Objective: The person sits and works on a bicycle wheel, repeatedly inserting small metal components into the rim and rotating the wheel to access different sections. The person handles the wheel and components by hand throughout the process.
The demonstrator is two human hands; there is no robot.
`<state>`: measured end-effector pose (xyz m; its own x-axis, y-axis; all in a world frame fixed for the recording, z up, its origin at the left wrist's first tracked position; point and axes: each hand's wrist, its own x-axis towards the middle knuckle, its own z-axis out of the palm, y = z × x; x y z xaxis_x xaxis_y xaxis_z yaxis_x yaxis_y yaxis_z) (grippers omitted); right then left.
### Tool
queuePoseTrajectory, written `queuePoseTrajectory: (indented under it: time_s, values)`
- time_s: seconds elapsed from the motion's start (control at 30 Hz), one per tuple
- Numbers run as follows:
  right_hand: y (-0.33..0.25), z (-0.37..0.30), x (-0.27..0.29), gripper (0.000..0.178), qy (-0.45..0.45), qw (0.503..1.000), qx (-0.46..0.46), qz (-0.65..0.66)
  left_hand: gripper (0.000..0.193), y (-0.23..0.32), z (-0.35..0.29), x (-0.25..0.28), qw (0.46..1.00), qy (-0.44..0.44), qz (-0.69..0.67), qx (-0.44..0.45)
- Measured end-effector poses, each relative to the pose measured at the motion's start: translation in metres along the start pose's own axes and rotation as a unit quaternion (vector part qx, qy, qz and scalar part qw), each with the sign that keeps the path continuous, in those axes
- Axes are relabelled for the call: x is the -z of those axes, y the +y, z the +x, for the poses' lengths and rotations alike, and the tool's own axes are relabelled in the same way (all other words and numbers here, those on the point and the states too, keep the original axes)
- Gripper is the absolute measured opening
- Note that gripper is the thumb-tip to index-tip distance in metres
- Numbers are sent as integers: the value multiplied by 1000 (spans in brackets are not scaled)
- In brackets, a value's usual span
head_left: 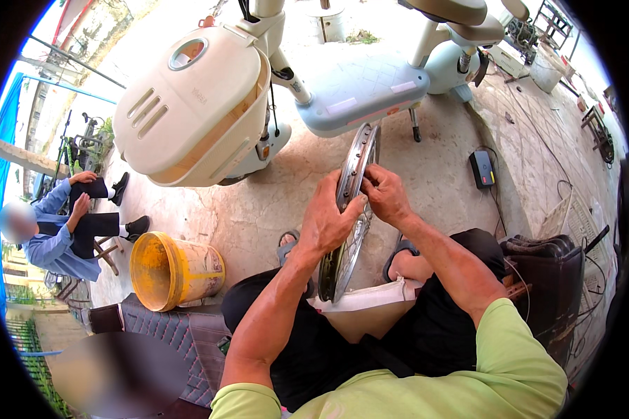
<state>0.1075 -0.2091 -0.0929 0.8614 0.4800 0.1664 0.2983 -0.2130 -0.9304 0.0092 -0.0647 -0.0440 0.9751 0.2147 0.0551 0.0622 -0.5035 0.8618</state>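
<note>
A metal spoked wheel rim [349,178] stands on edge between my knees, seen nearly edge-on, with a row of holes along its inner band. My left hand [330,215] is wrapped round the rim's left side, its thumb across the band. On the other side my right hand [386,195] has its fingers pinched together at the spokes close to the rim. Whatever lies between those fingertips is too small or hidden to make out. Thin spokes [353,255] show in the lower part of the wheel, above a pale cloth [370,297] between my legs.
An electric scooter with a cream basket [189,105] and light blue footboard [363,91] stands ahead. A yellow-stained bucket [178,269] is at left, near a seated person [63,223]. A black charger box [481,170] with a cord lies right. Dark padded seats [545,279] flank me.
</note>
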Motion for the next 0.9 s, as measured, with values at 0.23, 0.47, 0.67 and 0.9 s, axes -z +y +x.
queuePoseTrajectory:
  time_s: [0.23, 0.47, 0.67, 0.9]
  values:
    - [7, 4, 2, 21, -48, 998, 17, 45, 63, -1, 0, 1, 1000, -1, 0, -1]
    - [-6, -15, 7, 19, -39, 995, 92, 9, 65, 9, -4, 0, 1000, -12, 10, -13]
    - [-21, -29, 9, 18, -108, 986, 126, -25, 64, 6, -4, 3, 1000, -6, 15, -13]
    - [-23, -28, 10, 14, -124, 987, 102, -30, 63, 0, -3, 3, 1000, 2, 22, -17]
